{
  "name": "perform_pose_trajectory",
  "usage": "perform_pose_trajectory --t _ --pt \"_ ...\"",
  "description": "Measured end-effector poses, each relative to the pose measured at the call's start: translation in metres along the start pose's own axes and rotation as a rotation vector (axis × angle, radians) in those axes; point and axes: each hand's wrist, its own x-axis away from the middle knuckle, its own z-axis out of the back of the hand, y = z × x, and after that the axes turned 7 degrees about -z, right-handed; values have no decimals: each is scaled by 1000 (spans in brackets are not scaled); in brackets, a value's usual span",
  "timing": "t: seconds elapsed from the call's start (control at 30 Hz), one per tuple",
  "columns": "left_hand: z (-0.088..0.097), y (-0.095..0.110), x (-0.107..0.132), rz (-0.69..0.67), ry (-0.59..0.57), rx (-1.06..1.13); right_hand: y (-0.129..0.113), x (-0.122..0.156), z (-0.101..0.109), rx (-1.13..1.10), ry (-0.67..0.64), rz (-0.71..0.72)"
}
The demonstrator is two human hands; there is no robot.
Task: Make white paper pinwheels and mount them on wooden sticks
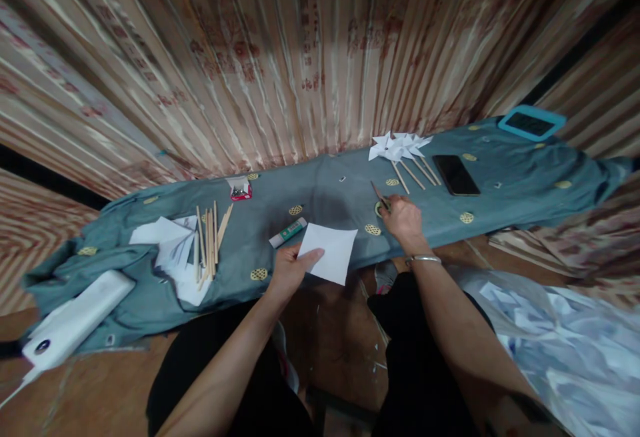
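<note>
The left hand [289, 269] pinches a square white paper sheet [330, 255] at the near edge of the cloth-covered grey-green table [335, 193]. Beyond and rightward, the right hand [404, 217] grips slim metal scissors [377, 191], blades pointing away and leftward, clear of the sheet.

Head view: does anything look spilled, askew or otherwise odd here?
A little. Small white bits, perhaps paper scraps, lie on the floor low in the picture, like dropped litter. At the left of the cloth, white sheets lie splayed at mixed angles rather than squared up. I see no damage.
</note>
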Motion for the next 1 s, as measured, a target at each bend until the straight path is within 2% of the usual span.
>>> perform_pose_trajectory --t 0.13,0.3,0.4,0.5,0.67,0.83,1.0 --pt "-10 9 5 -40 49 -2 0 1 7 17 -54 -16" --pt "-27 32 11 -112 89 22 -3 7 15 18 -110 -25" --pt "-28 41 10 -156 118 24 -8 10 17 6 -124 -37" --pt "-25 44 -2 -175 130 47 -13 11 15 -2 -137 -56" --pt "-21 41 -35 -212 113 107 -16 11 7 -70 -134 -105" --pt "-17 35 -59 -209 136 154 -12 3 4 -287 -128 -184" --pt "-5 32 -70 -215 157 150 -20 -6 -3 -743 -192 -232"
